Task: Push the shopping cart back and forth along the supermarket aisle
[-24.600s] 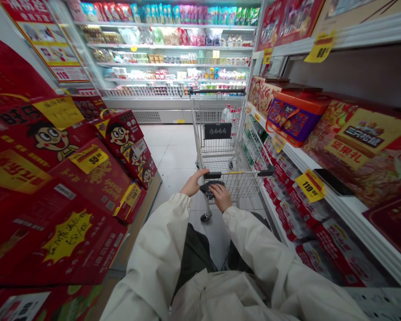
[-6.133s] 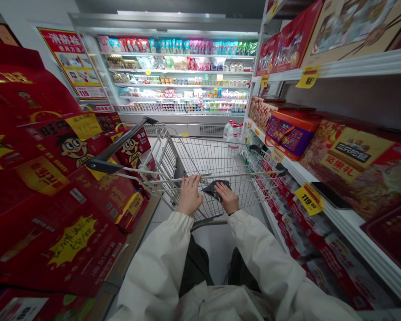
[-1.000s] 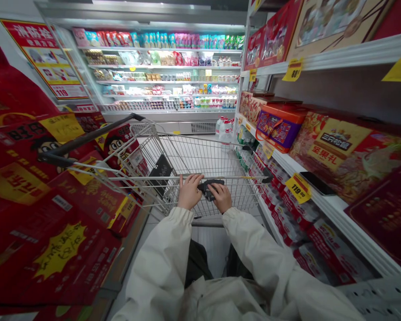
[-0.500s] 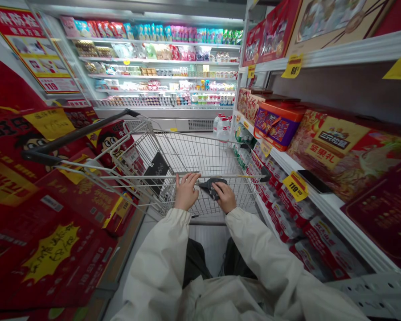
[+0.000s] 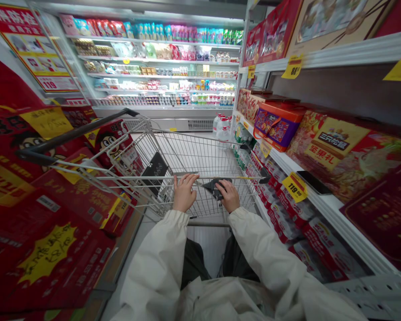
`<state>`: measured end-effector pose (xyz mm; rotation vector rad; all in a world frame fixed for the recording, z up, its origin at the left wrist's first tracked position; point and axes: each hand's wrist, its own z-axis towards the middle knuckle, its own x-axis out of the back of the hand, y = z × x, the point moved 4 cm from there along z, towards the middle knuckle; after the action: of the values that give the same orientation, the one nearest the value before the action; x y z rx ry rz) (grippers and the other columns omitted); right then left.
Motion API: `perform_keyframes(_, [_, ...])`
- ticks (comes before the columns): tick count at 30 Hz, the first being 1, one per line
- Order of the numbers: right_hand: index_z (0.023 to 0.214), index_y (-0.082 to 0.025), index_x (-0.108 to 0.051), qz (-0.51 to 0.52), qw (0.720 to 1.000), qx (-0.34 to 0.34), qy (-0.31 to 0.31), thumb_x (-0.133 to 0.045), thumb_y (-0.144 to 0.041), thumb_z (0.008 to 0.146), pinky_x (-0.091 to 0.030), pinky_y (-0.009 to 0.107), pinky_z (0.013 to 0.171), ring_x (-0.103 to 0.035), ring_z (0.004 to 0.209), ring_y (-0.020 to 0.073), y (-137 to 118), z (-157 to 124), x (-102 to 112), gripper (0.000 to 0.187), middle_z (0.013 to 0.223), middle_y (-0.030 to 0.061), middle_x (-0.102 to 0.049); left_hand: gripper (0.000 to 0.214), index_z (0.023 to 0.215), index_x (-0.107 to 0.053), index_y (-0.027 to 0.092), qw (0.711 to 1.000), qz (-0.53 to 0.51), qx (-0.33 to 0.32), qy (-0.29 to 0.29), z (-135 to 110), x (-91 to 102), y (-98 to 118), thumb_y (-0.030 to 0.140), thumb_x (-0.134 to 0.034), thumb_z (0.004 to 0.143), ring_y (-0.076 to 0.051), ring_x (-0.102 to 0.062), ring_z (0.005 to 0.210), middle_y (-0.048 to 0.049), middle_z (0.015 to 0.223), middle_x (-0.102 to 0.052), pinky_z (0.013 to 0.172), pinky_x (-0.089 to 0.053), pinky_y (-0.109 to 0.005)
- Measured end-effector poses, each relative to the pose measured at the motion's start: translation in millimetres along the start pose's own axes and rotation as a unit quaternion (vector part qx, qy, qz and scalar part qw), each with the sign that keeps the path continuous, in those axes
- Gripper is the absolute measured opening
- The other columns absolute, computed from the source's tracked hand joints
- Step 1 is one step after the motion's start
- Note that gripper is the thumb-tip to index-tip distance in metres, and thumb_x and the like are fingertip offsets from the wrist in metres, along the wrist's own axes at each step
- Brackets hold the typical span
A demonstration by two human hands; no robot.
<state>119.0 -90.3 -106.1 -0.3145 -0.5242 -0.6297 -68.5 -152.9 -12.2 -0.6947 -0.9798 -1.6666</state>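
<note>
Down a narrow supermarket aisle, I have the wire shopping cart [image 5: 194, 156] right in front of the wearer, its basket angled across the view. It's chrome mesh, with a long black handle [image 5: 70, 133] running off toward the left and a small black placard [image 5: 155, 171] fixed to the wire near that end. The basket shows no goods that I can make out.

On my feed, the left hand [image 5: 185, 194] sits on the cart's top rail [image 5: 147, 177], fingers spread and curled over the wire. The right hand [image 5: 227, 196] is just beside it, pressed down on a dark crumpled cloth [image 5: 215, 186] draped over the same rail; I cannot tell whether those fingers wrap the rail beneath it. The two hands are close but apart, and cream sleeves [image 5: 153, 267] run back toward me.

Red boxes printed with a cartoon face [image 5: 47, 254] are stacked along the left of the cart. White shelving [image 5: 334, 209] runs along the right, holding an orange-and-purple gift box [image 5: 279, 125], a yellow price tag [image 5: 294, 187] and a black phone [image 5: 314, 183] lying flat. A refrigerated case [image 5: 163, 112] full of packaged goods closes off the far end.
</note>
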Motion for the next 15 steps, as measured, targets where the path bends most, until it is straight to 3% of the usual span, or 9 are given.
perform_keyframes(9, [0.131, -0.02, -0.06, 0.007, 1.0, -0.016, 0.0, -0.042, -0.004, 0.083, -0.043, 0.045, 0.111, -0.053, 0.126, 0.022, 14.9, -12.6, 9.9, 0.053, 0.129, 0.0093, -0.063, 0.061, 0.13, -0.055, 0.028, 1.0, -0.005, 0.003, 0.001, -0.2, 0.1, -0.5, 0.01, -0.047, 0.073, -0.025, -0.044, 0.133, -0.0019, 0.135, -0.06, 0.122, -0.001, -0.057])
perform_keyframes(15, [0.123, -0.019, -0.066, -0.017, 0.999, -0.03, -0.009, -0.05, -0.007, 0.083, -0.048, 0.041, 0.102, -0.057, 0.116, 0.0242, 20.8, -9.7, 12.5, 0.045, 0.12, 0.0113, -0.066, 0.058, 0.128, -0.056, 0.028, 1.0, -0.005, 0.0, 0.006, 0.8, 1.6, -0.2, 0.011, -0.046, 0.074, -0.025, -0.045, 0.133, -0.0015, 0.133, -0.061, 0.122, -0.001, -0.057])
